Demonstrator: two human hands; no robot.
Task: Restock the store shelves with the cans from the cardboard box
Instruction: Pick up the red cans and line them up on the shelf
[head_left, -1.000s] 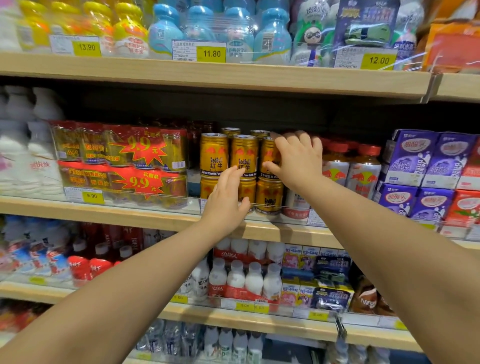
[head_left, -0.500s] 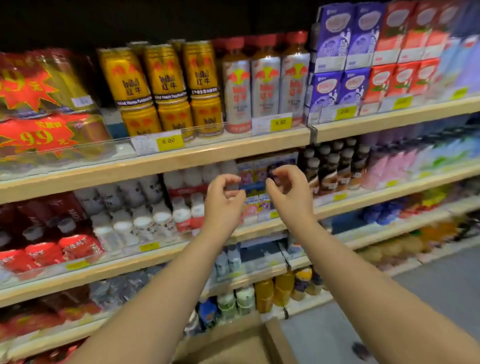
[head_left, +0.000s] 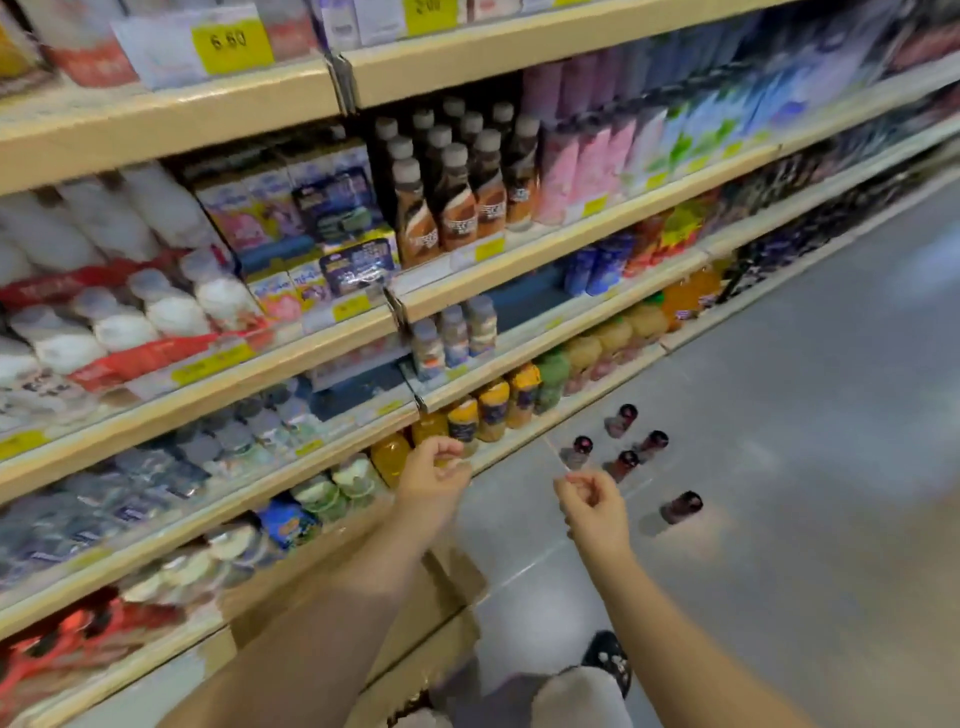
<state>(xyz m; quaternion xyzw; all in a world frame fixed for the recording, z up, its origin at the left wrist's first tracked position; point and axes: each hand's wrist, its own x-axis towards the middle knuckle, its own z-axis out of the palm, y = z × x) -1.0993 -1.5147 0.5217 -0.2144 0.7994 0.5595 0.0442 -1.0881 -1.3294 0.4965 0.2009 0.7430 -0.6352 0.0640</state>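
The view is tilted down along the store shelves toward the floor. My left hand hangs low in front of the bottom shelves, fingers loosely curled, holding nothing. My right hand hangs beside it over the grey floor, also loosely curled and holding nothing. The brown cardboard box lies on the floor below my left forearm, and its inside is hidden. Several small dark cans with red tops stand on the floor just beyond my right hand. The gold cans on the upper shelf are out of view.
Shelves packed with bottles and cartons run along the left and away to the upper right. Orange juice bottles line the lowest shelf near my left hand. The grey aisle floor stretches to the right. My shoe is at the bottom.
Both hands have come away from the gold cans on the upper shelf and dropped low, holding nothing. The view has swung down and right toward the floor, the box and the floor cans.
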